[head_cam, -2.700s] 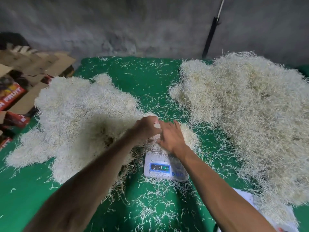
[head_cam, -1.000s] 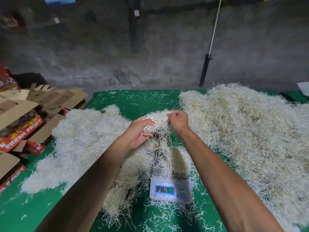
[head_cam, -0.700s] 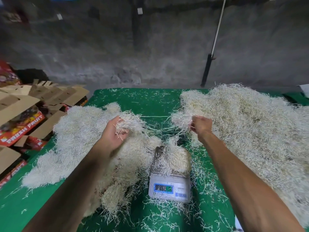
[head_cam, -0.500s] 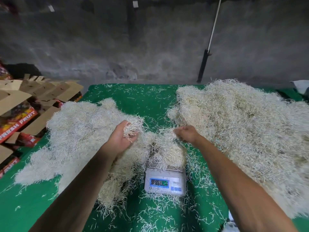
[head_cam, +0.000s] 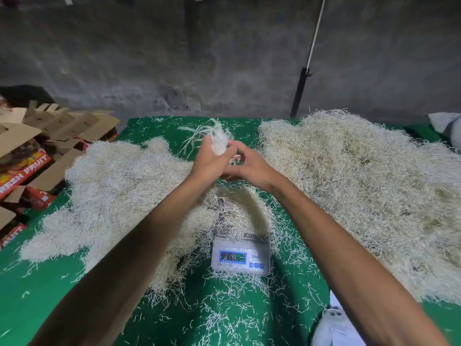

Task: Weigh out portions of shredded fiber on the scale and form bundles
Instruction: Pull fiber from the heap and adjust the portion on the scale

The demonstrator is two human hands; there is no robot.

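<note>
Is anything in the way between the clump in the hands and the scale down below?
Nothing visible blocks it. The left hand and right hand hold the fiber clump in the air above the scale. Only loose fiber already lies on the scale's top.

Scale [head_cam: 240, 257] sits near the middle of the table [head_cam: 37, 290], a heap of fiber [head_cam: 245, 211] on its platform. Large pile [head_cam: 119, 196] to its left, larger pile [head_cam: 369, 193] to its right. Boxes [head_cam: 37, 151] stacked off the table's left edge. Wall [head_cam: 224, 58] behind; pole [head_cam: 305, 68] leaning against it.
</note>
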